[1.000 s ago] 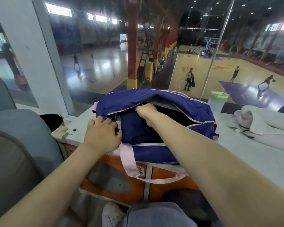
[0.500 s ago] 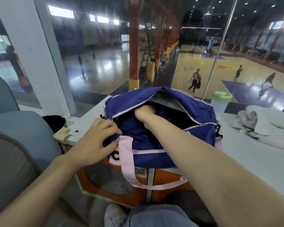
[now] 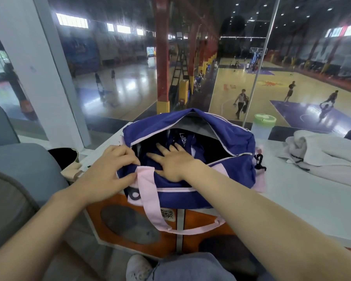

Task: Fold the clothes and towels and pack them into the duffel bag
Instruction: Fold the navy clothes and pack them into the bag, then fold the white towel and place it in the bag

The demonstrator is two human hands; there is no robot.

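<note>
two hands: both at the mouth of the duffel bag (image 3: 227,138), right in the thick of it
left hand (image 3: 111,169): grip pinched together on the near-left rim of the bag, fingers curled over the blue fabric just beside the pink strap (image 3: 148,191)
right hand (image 3: 174,162): grip apart, fingers spread flat, palm pressing on the navy garment (image 3: 182,141) inside the opening
navy garment: sits in the bag, white lettering showing, dark clothing packed to its right
duffel bag: blue with pink trim, unzipped and gaping, on the near-left part of the white table (image 3: 312,203), its strap loop hanging over the front edge
towel pile (image 3: 324,153): white and pale, crumpled on the table to the right, well apart from the bag
green-lidded bottle (image 3: 263,126): upright behind the bag's right end, against the glass
</note>
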